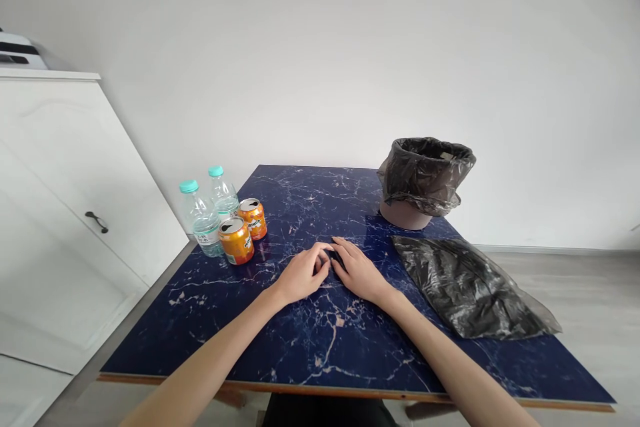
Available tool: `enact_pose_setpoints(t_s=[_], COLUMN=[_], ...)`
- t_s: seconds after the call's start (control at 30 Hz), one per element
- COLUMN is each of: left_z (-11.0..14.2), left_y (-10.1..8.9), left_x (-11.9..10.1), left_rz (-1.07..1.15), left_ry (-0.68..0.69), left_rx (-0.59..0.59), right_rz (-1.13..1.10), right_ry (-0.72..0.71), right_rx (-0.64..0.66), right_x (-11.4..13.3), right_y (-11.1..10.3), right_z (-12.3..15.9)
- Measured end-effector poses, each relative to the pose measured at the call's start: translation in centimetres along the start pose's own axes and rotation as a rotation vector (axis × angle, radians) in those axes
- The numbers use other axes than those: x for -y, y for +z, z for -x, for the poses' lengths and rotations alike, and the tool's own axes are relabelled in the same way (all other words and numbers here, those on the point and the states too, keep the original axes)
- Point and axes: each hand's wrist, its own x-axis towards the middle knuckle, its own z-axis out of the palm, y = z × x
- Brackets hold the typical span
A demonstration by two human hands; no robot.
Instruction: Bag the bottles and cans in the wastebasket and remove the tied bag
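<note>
My left hand rests on the dark blue marbled table, its fingers loosely bent and apart with nothing in them. Beside it, my right hand lies nearly flat, fingers stretched forward, also holding nothing. The fingertips of both hands come close together; whether they touch is hard to tell. To the left of my hands are two opened orange soda cans, a nearer one and a farther one. Behind them two clear plastic bottles with turquoise caps, one nearer and one farther, stand upright.
A trash bin lined with a black plastic bag stands at the table's far right. Another black plastic bag lies flat in front of it, hanging slightly over the right edge. A white cabinet is at the left.
</note>
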Motion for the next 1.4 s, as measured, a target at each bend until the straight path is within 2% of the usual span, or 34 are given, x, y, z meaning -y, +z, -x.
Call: enact_pose_setpoints(t_s=[0.53, 1.0, 1.2, 1.3, 1.4], left_z=[0.3, 0.2, 0.1, -0.1, -0.3], left_y=[-0.3, -0.3, -0.4, -0.5, -0.5], left_x=[-0.7, -1.5, -1.6, -1.4, -0.7], left_rz=[-0.15, -0.334, -0.335, -0.323, -0.281], left_ry=[0.02, 0.142, 0.122, 0.094, 0.044], left_rx=[0.015, 0.059, 0.054, 0.03, -0.031], right_rz=[-0.008, -0.012, -0.031, -0.038, -0.019], right_ry=[0.034, 0.036, 0.035, 0.036, 0.016], right_rx=[0.005, 0.002, -0.018, 0.008, 0.039], right_x=[-0.2, 0.4, 0.7, 1.0, 1.2], right_y=[0.5, 0.2, 0.1, -0.6, -2.9], right_z=[0.0, -0.3, -0.2, -0.7, -2.1])
